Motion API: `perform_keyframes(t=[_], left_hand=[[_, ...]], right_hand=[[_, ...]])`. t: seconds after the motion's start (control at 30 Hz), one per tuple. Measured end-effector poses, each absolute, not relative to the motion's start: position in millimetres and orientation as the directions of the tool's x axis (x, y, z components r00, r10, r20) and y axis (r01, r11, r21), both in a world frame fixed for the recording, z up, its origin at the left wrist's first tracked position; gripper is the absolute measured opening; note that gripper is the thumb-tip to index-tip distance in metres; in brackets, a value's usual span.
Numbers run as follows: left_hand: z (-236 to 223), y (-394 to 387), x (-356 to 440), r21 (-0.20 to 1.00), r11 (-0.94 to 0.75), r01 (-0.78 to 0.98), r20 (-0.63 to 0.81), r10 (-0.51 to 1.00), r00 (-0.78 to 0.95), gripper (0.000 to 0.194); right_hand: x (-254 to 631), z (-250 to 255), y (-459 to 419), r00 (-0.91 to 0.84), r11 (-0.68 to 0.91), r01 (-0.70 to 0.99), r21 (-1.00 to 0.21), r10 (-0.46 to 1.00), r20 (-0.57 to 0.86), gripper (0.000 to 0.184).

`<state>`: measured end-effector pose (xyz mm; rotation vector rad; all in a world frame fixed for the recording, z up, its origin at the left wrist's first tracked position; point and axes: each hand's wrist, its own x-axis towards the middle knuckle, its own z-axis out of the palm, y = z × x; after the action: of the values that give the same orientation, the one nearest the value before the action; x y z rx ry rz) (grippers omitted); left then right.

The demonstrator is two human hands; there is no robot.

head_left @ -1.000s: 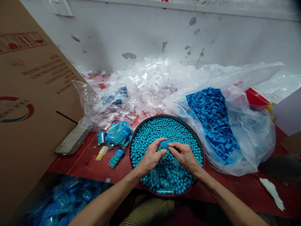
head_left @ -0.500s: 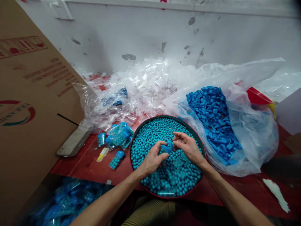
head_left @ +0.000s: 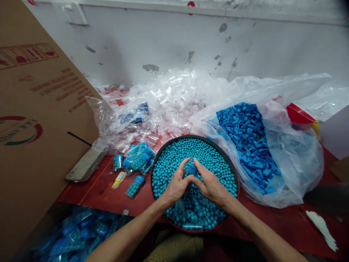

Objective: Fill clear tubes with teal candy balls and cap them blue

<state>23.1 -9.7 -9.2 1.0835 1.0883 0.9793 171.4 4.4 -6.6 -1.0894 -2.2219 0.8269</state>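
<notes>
At 12 o'clock, over round red-rimmed tub: worker's left hand, right hand hold blue plastic cap, fingers part-curled.

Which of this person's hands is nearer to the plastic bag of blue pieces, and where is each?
Right. The right hand is left of the bag, over the tub of beads; the left hand is over the tub too, farther left of the bag.
</notes>
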Motion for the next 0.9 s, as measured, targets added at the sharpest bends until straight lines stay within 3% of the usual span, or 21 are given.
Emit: perform_keyframes(t=[0.1,0.17,0.3,0.43,0.57,0.7,0.9], left_hand=[[-9,-11,24,0.983,0.170,-0.071,-0.155,0.971,0.179,0.051],[-9,-11,24,0.982,0.177,-0.069,-0.161,0.969,0.188,0.043],[-5,-10,24,0.991,0.128,-0.034,-0.120,0.975,0.188,0.031],[-5,-11,25,0.989,0.141,-0.033,-0.131,0.970,0.202,0.031],[-10,-10,28,0.980,0.182,-0.078,-0.173,0.979,0.111,0.028],[-16,-8,34,0.988,0.155,-0.013,-0.155,0.988,-0.007,0.026],[-12,2,14,0.985,0.163,0.051,-0.163,0.986,-0.021,0.032]], right_hand=[[170,-7,-1,-0.645,0.596,0.531,-0.603,0.745,0.168,0.093],[169,-6,-3,-0.657,0.624,0.573,-0.532,0.737,0.158,0.100],[165,-7,-2,-0.609,0.627,0.639,-0.445,0.766,0.205,0.085],[162,-7,1,-0.589,0.625,0.628,-0.463,0.771,0.242,0.073],[159,-9,4,-0.596,0.638,0.617,-0.460,0.761,0.256,0.066],[152,-13,3,-0.575,0.617,0.663,-0.425,0.782,0.240,0.065],[166,-5,20,-0.638,0.589,0.605,-0.536,0.761,0.116,0.075]])
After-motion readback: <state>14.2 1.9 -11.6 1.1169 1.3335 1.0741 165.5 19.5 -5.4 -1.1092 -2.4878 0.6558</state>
